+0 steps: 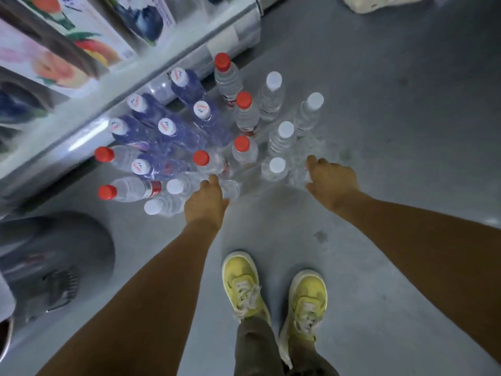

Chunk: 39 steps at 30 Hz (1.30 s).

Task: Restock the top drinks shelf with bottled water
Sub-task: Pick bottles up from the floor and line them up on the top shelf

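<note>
Several water bottles stand on the grey floor beside the shelf base: purple-tinted bottles (pixel 173 131) with printed white caps, red-capped bottles (pixel 245 115), and clear white-capped bottles (pixel 276 168). My left hand (pixel 207 200) reaches down over the top of a clear bottle (pixel 230 189), fingers curled around it and hiding its cap. My right hand (pixel 332 180) is lower right of the group. Its thumb and fingers wrap the top of another clear bottle (pixel 297 175). Both bottles still stand on the floor.
The lower shelf (pixel 151 77) with juice cartons (pixel 89 42) runs along the upper left. A round grey fan-like object (pixel 54 261) sits at the lower left. My yellow shoes (pixel 273 291) stand just behind the bottles. Another person's pale shoe (pixel 379 4) is at the top right.
</note>
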Tool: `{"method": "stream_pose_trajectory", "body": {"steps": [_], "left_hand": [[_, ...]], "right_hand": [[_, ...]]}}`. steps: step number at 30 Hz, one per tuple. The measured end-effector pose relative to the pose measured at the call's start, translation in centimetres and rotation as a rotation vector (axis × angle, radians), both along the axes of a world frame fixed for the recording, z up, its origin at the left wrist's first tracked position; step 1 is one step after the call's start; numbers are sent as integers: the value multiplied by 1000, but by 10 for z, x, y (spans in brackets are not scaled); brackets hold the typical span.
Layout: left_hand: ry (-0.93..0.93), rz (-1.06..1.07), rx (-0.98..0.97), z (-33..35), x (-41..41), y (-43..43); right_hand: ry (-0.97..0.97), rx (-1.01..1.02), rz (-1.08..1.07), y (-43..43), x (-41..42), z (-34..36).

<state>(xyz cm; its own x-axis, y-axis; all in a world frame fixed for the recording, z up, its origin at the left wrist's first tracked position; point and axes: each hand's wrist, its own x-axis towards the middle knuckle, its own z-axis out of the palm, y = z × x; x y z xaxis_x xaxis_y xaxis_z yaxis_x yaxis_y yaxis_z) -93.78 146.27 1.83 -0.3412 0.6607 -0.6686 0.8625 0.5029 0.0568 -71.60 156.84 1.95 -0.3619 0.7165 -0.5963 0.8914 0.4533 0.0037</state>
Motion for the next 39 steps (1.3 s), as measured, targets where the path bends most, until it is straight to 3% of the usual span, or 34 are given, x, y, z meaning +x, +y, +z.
{"method": "stream_pose_trajectory", "body": {"steps": [7, 12, 17, 22, 30, 39], "left_hand": [[-14, -81, 108, 46, -2, -5], [-145, 107, 241, 131, 1, -25], [-347, 358, 406, 240, -7, -43], [-495, 425, 567, 359, -22, -50], [-410, 285, 888, 560, -55, -61], [-459, 357, 1212, 767, -83, -84]], "right_hand": [[115, -40, -7, -2, 2, 56], [314, -106, -124, -13, -2, 152], [481, -92, -179, -21, -14, 271], [667, -53, -178, -24, -31, 403], [964, -13, 9, -25, -58, 598], [1229, 28, 143, -34, -101, 790]]}}
